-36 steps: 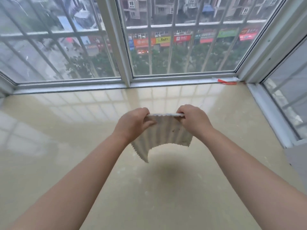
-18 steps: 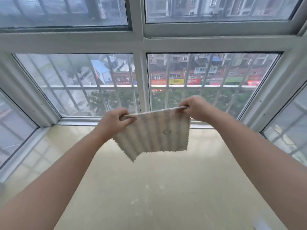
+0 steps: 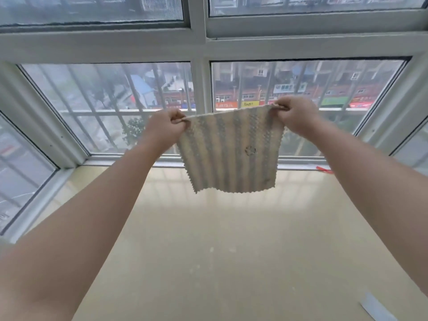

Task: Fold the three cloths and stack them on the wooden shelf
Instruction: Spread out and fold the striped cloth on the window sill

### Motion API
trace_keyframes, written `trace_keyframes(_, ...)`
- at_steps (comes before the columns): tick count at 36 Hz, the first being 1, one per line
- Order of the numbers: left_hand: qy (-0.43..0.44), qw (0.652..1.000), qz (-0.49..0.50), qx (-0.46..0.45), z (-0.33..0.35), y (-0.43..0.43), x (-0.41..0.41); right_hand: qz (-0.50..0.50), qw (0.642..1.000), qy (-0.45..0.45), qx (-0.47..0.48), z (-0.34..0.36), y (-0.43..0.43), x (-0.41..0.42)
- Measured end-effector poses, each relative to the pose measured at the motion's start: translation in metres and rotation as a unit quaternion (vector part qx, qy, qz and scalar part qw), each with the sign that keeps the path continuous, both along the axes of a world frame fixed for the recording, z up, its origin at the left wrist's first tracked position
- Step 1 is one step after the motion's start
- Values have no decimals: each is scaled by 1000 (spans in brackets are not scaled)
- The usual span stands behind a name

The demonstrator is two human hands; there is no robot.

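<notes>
A cream cloth (image 3: pixel 231 151) with grey-blue stripes and zigzag edges hangs flat in the air in front of the window. My left hand (image 3: pixel 164 128) pinches its top left corner and my right hand (image 3: pixel 295 115) pinches its top right corner, stretching the top edge taut. A small round mark sits near the cloth's middle. No other cloth and no wooden shelf are in view.
A glossy beige sill (image 3: pixel 231 239) spreads below my arms, boxed in by white window frames (image 3: pixel 199 47) at the back and both sides. A small red item (image 3: pixel 324 169) lies at the back right corner. A pale strip (image 3: pixel 377 306) lies at the lower right.
Both hands lifted the cloth from low over the sill to window height and moved apart, so it now hangs spread open. The view tilted upward.
</notes>
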State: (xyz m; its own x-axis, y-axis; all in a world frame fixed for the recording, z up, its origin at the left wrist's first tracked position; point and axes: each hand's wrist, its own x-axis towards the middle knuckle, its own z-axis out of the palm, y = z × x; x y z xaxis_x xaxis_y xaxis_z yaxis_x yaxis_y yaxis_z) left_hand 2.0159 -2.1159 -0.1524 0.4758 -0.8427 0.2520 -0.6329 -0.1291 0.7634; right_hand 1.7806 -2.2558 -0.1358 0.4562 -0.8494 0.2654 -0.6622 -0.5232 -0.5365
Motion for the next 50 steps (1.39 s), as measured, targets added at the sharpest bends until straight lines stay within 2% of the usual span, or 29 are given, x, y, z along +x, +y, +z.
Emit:
trace_keyframes(11,6,998,61,-35,-56,-29,2,-69,996,-50,-10,-53,-16,11)
trace_keyframes(16,65,996,53,-37,-95,-22,-4,-59,998,-32,-5,-93,-10,6)
trace_keyframes(21,130,991,25,35,-171,4,-13,-38,997,18,57,-168,8,-12)
trace_keyframes(26,133,981,1,138,-245,35,-31,-46,986,36,154,-247,36,-30)
trace_keyframes(33,128,948,-40,288,-352,90,-58,-42,955,99,277,-352,93,-60)
trace_keyframes(37,136,920,-57,363,-391,121,-71,-29,934,138,330,-388,122,-76)
trace_keyframes(45,153,880,-104,437,-410,148,-81,24,866,252,431,-409,142,-90)
trace_keyframes(50,123,859,-145,475,-409,154,-90,51,828,304,469,-414,155,-95)
